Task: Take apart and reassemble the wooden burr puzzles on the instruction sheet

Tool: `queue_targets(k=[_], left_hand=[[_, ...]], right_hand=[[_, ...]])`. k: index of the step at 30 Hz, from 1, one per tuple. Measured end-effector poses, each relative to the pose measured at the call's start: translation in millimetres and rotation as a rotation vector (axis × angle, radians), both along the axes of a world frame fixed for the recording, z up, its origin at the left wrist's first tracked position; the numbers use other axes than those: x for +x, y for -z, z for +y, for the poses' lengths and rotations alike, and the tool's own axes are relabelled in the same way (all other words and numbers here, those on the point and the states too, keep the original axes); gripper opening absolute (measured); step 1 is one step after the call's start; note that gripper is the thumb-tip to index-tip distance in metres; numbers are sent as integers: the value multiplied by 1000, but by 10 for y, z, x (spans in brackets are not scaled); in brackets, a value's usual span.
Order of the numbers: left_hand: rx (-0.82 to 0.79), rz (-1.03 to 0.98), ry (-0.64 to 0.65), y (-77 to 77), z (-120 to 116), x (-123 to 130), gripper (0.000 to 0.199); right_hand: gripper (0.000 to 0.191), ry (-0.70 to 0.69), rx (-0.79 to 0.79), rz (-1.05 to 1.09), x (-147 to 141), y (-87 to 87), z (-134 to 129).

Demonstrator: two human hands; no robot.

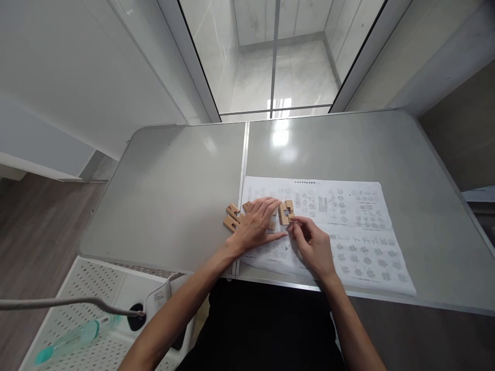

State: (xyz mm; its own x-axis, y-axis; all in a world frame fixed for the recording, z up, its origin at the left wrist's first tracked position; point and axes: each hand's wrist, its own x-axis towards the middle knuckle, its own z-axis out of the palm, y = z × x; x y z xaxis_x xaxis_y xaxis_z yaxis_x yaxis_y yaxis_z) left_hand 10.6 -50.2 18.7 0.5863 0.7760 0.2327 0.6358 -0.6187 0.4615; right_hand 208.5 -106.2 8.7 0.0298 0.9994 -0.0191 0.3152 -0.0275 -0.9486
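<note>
Notched wooden puzzle pieces [231, 223] lie at the left edge of a printed instruction sheet [363, 226], partly on the bare table. My left hand [257, 221] rests palm down over several of them, fingers spread toward the right, hiding some. Just right of its fingertips, a notched wooden piece [284, 214] lies on the sheet, with smaller wooden parts along its right side. The thumb and index finger of my right hand [311, 242] pinch the lower right part of that group.
A grey folding table [185, 180] with a metal seam spans the view. At the lower left, a white perforated surface [93, 273] holds a teal-capped clear bottle [73, 340] and a grey cable [77, 300]. Glass doors stand behind the table.
</note>
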Motion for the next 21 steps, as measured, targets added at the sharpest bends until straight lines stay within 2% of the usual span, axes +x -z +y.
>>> queue_targets(k=[3,9,13,16,21], left_hand=[[-29,20,-14,27,-22,-87,83],[-14,14,-49,105,-48,-143,69],[-27,-74,-81,62,-133,-98,66],[-165,-249,-98,7,-288,-33,68],[-551,-470,-120,21,-560,56,67]], right_hand=[[25,3,3,-30,4,-6,4],[30,6,-6,-69,21,3,3],[38,5,-24,-74,14,5,3],[41,-3,-37,-113,11,5,25],[37,-69,-57,-214,50,-10,129]])
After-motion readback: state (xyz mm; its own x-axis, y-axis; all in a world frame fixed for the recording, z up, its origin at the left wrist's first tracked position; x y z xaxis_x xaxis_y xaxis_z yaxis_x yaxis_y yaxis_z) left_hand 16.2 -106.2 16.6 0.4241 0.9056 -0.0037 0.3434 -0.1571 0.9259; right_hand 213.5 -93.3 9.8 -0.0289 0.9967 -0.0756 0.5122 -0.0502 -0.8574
